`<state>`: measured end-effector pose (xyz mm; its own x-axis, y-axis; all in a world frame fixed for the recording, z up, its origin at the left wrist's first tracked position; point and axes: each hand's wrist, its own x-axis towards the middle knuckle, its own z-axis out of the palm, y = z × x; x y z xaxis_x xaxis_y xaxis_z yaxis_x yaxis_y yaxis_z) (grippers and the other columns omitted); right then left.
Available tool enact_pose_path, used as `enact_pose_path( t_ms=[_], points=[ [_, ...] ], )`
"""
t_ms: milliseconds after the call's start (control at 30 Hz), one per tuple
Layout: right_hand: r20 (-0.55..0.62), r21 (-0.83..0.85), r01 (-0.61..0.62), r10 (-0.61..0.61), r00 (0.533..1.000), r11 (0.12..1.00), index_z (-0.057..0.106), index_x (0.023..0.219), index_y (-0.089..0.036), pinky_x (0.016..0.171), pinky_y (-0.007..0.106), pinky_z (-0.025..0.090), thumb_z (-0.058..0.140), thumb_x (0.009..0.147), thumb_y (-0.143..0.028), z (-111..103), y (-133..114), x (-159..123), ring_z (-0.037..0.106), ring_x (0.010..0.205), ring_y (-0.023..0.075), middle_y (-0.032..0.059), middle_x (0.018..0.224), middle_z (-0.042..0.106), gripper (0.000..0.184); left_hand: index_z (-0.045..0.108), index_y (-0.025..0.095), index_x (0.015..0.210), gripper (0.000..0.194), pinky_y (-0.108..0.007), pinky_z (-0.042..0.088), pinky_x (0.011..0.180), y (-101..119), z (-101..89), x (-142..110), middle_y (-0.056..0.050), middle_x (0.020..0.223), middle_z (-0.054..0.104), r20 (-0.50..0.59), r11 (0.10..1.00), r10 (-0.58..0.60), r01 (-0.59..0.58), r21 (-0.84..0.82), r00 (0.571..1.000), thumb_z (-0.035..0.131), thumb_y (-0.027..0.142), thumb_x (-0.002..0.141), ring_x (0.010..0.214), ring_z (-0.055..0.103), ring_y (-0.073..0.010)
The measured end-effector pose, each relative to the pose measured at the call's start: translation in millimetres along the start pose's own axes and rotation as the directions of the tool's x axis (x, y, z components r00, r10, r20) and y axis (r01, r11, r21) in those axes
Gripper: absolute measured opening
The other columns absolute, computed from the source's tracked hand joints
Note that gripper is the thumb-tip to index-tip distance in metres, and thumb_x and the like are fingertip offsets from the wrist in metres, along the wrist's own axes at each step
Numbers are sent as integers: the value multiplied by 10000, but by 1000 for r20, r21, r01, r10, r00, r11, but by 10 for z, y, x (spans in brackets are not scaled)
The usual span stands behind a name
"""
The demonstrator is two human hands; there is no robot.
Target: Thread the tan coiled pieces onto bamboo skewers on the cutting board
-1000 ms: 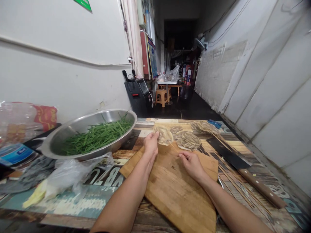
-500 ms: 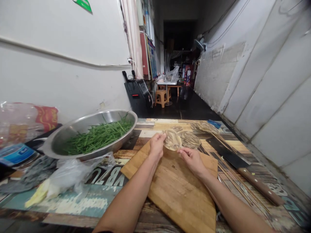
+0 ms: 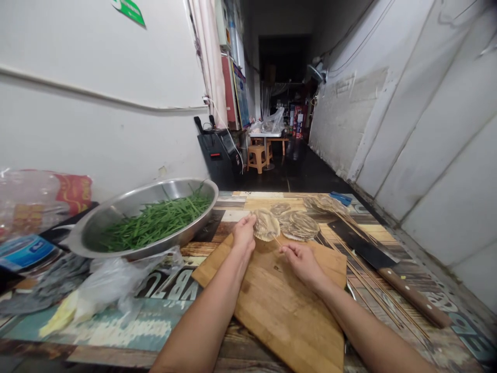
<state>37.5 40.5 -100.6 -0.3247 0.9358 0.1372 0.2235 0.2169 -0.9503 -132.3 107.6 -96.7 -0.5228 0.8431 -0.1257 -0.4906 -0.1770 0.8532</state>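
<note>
My left hand (image 3: 244, 235) pinches a thin tan ribbed sheet (image 3: 266, 224) at the far edge of a wooden cutting board (image 3: 285, 300). A thin bamboo skewer (image 3: 275, 240) sticks out of that sheet toward my right hand (image 3: 300, 261), whose fingers are closed on the skewer's near end. Both hands rest over the board. More of the same tan sheets (image 3: 298, 226) lie just beyond on the table.
A steel bowl (image 3: 101, 221) of green stalks (image 3: 155, 219) stands at the left, with crumpled plastic bags (image 3: 112, 277) in front. A cleaver (image 3: 384, 268) and several loose skewers (image 3: 382, 300) lie at the right near the wall. A dark corridor with a stool (image 3: 258, 154) runs ahead.
The sheet in my left hand shifted right toward the pile, then came back left. My right hand has drawn slightly away, leaving the skewer showing between it and the sheet.
</note>
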Motion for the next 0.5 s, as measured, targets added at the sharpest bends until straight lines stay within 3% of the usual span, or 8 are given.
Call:
enact_pose_path(
  t_ms=[67, 133, 300, 367, 500],
  points=[
    [137, 274, -221, 190, 972, 936, 555, 838, -185, 371, 203, 201, 477, 786, -471, -31, -8, 32, 224, 363, 68, -87, 480, 352, 301, 525, 129, 586, 367, -214, 425, 565, 19, 20, -19, 23, 527, 572, 11, 999, -18, 19, -26, 1000, 818, 287, 434, 512, 521, -81],
    [191, 372, -299, 243, 951, 879, 545, 851, -185, 349, 194, 134, 521, 746, -510, -47, -12, 48, 143, 353, 54, -112, 463, 279, 343, 559, 127, 643, 323, -221, 449, 598, 53, 51, -56, 7, 590, 608, 50, 996, -38, 41, -80, 998, 810, 262, 493, 555, 556, -92],
    [-34, 245, -71, 82, 996, 967, 594, 748, -153, 397, 190, 167, 521, 741, -395, -12, 20, 63, 256, 416, 65, -77, 469, 327, 253, 646, 132, 898, 293, -311, 519, 727, 152, 127, -156, -85, 906, 684, 300, 949, -213, 269, -162, 930, 650, 385, 750, 783, 641, -173],
    [-31, 219, -42, 50, 998, 975, 609, 745, -149, 413, 195, 192, 496, 755, -363, 3, 37, 70, 270, 427, 72, -73, 466, 341, 242, 646, 127, 884, 258, -315, 530, 723, 164, 123, -152, -81, 887, 686, 234, 946, -247, 286, -151, 940, 595, 366, 803, 754, 644, -165],
    [-49, 112, -9, 15, 999, 994, 651, 707, -137, 464, 198, 256, 480, 755, -253, 22, 63, 88, 337, 468, 79, -46, 505, 457, 212, 633, 107, 829, 73, -304, 541, 709, 145, 47, -64, -65, 803, 684, 16, 976, -206, 206, -70, 978, 605, 161, 789, 650, 632, -130]
  ],
)
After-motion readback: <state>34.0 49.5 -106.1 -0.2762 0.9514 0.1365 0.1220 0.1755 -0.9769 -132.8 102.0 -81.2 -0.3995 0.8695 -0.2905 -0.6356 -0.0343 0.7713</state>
